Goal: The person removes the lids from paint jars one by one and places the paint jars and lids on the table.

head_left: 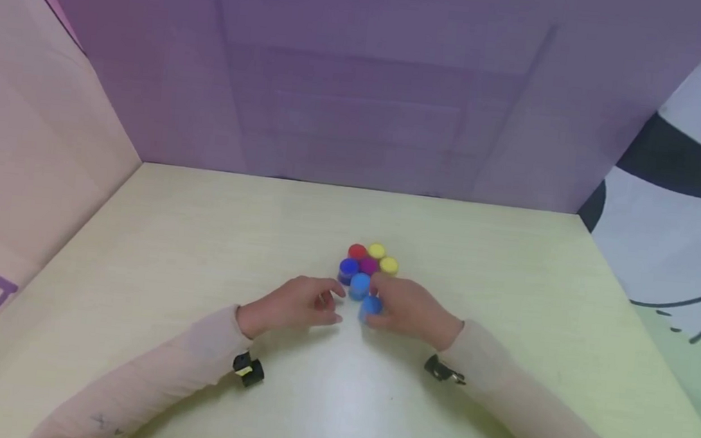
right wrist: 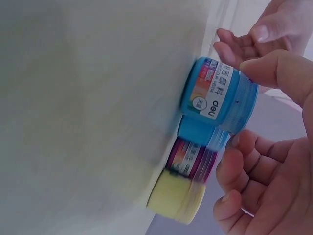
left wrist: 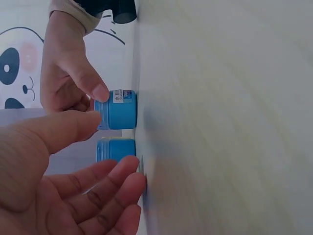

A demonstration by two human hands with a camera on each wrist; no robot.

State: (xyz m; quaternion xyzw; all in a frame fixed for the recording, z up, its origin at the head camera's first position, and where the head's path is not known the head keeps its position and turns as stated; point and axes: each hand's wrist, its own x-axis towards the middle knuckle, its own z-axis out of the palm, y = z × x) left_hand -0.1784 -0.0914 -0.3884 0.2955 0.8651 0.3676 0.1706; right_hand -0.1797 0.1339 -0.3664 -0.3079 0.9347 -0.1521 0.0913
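My right hand (head_left: 414, 311) pinches the lid of a light blue paint jar (right wrist: 208, 90) between thumb and fingers. The jar stands upright on the table, its label facing the right wrist camera. Just beyond it is a second light blue jar (head_left: 359, 286), touched by neither hand in the head view. My left hand (head_left: 296, 302) is held to the left of these two, fingers loosely bent and holding nothing. Behind them cluster a dark blue jar (head_left: 349, 270), a purple jar (head_left: 368, 265), a red jar (head_left: 357, 251) and two yellow jars (head_left: 389, 265).
The pale table (head_left: 199, 233) ends at a purple panel (head_left: 372, 109) at the back. A printed panel stands on each side, the right one (head_left: 686, 241) with a black-and-white drawing. Small black cameras (head_left: 248, 369) hang at both wrists.
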